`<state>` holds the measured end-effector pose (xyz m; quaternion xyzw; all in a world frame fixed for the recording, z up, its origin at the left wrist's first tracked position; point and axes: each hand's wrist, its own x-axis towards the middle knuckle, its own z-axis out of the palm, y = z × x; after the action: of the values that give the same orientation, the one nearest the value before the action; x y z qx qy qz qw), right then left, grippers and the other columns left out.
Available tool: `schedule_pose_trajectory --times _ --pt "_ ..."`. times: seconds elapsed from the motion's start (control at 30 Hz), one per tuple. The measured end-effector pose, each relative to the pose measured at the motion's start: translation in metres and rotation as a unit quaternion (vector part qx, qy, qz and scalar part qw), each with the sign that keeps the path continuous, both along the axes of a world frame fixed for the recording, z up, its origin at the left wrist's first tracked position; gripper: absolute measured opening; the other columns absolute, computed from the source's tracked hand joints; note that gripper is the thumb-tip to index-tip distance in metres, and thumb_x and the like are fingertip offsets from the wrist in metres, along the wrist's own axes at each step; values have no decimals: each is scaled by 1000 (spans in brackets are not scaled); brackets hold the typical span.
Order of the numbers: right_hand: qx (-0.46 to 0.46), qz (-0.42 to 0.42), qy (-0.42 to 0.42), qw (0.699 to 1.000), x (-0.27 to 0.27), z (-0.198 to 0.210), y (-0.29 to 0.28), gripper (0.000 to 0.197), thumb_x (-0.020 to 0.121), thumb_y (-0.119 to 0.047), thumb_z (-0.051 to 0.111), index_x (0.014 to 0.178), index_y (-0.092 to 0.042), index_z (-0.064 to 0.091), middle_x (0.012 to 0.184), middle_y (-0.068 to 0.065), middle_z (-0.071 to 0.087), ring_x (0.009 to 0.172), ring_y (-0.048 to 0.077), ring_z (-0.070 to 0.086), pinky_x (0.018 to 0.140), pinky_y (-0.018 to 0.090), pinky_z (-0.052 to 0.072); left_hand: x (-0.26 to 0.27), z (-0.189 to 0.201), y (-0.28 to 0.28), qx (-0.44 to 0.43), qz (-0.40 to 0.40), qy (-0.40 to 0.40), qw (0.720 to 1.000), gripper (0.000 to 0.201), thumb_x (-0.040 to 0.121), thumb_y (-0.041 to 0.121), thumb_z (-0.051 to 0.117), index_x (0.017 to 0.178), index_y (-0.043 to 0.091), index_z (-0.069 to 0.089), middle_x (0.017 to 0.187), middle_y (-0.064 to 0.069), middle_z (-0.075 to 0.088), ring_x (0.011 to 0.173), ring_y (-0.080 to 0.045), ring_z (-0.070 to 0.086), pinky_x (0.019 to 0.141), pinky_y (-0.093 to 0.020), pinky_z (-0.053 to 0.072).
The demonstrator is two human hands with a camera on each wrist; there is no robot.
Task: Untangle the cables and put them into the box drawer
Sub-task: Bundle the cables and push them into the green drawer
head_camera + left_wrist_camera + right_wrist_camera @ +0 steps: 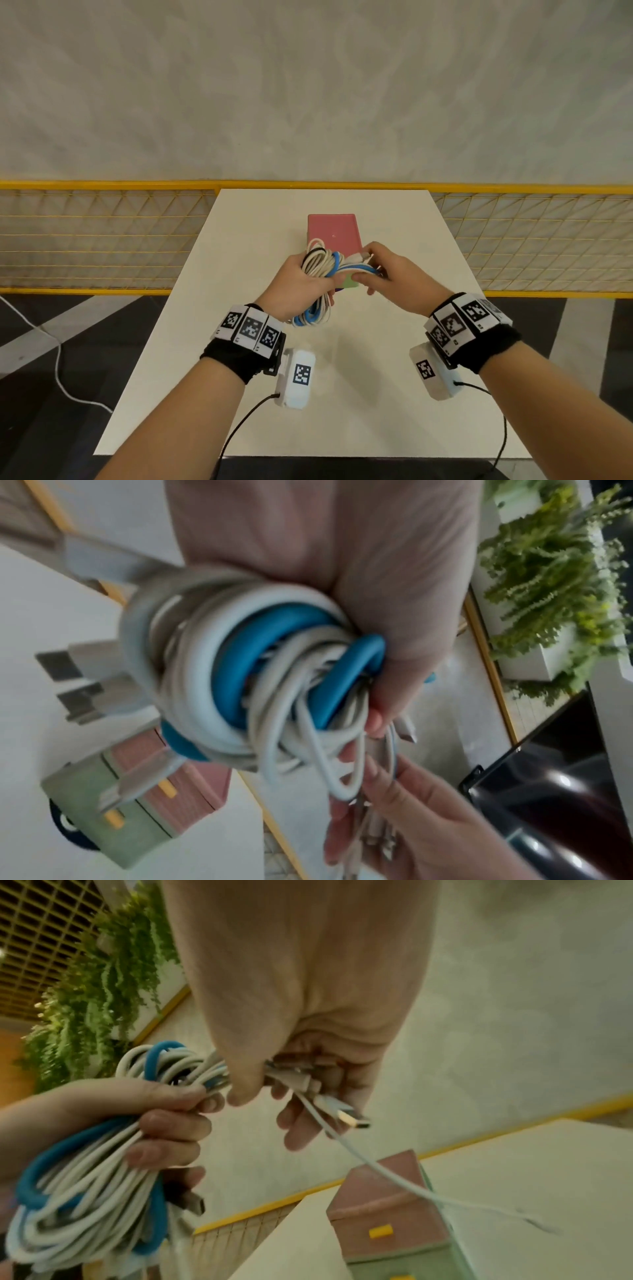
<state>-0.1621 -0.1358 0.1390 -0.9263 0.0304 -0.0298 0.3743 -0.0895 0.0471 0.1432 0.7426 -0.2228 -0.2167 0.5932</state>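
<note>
A tangled bundle of white and blue cables (pixel 320 270) (pixel 260 674) (pixel 85 1191) hangs above the table, gripped by my left hand (pixel 301 284) (pixel 164 1123). My right hand (pixel 380 270) (pixel 301 1085) (pixel 394 818) pinches several cable ends with plugs (pixel 346 1112) pulled out to the right of the bundle. One thin white cable (pixel 411 1188) trails down from those fingers. The box drawer (pixel 334 233) (pixel 137 791) (pixel 387 1218), with pink and green tiers and yellow handles, stands just beyond the hands.
The white table (pixel 239 377) is narrow, with dark floor on both sides. A yellow mesh fence (pixel 102 236) runs behind it. A white cord (pixel 58 370) lies on the floor at left. Green plants (pixel 555 588) hang off to the side.
</note>
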Motion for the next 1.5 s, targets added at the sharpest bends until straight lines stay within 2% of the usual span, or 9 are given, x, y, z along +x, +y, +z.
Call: schedule_pose_trajectory --times 0.17,0.27,0.37,0.57,0.83,1.0,1.17,1.3,1.5 --pt "164 -72 -13 984 3 -7 18 17 97 -24 45 98 -10 55 85 9 69 70 22 68 62 31 55 -4 -2 -11 -56 55 29 997 20 79 19 78 78 5 64 65 -7 64 56 -11 62 57 -20 51" --pt "360 -121 8 925 9 -3 32 25 97 -19 42 111 -4 56 100 12 69 84 25 68 75 41 55 -6 -3 -18 -78 63 40 994 26 74 15 82 95 7 69 84 -4 73 79 -15 71 71 -24 58" --pt "487 -94 24 868 12 6 45 34 98 -25 32 106 -9 60 96 7 70 83 14 65 74 28 53 -9 0 -22 -87 58 35 994 33 70 12 84 98 17 67 85 3 75 83 -9 72 72 -23 58" --pt "536 -5 31 843 7 20 50 56 100 -45 13 128 -14 50 123 6 61 112 14 60 88 22 53 -1 7 -24 -52 51 31 997 52 65 21 88 110 13 63 99 -3 73 92 -14 71 80 -29 59" --pt "485 56 90 868 3 11 43 49 95 -45 37 139 -26 38 141 1 49 128 15 47 108 39 40 3 14 -19 -57 84 23 995 25 73 3 77 96 10 69 86 -6 72 80 -15 70 69 -26 59" --pt "323 84 63 941 2 -1 29 78 82 -5 60 147 -26 23 144 0 44 130 17 46 103 37 45 7 16 -15 -113 154 61 980 13 75 1 73 86 8 69 70 -3 69 67 -15 67 62 -29 56" --pt "136 57 5 989 2 -14 24 35 83 -6 67 117 -12 64 108 9 64 90 16 61 85 33 52 7 15 -10 -161 184 116 963 19 81 1 70 83 14 57 66 0 68 63 -14 65 61 -30 56" --pt "-45 -23 -70 996 0 -29 17 14 83 -24 69 94 -18 75 82 -14 49 73 1 47 71 22 40 11 12 -1 -168 139 160 963 18 82 -3 64 100 -4 69 84 -8 75 69 -16 69 63 -28 56" --pt "116 -107 -51 986 1 -22 21 26 84 -8 54 97 -21 74 83 4 74 69 29 63 65 22 51 10 2 8 -107 89 137 981 7 80 5 71 83 2 66 66 -8 64 60 -18 64 60 -28 52"
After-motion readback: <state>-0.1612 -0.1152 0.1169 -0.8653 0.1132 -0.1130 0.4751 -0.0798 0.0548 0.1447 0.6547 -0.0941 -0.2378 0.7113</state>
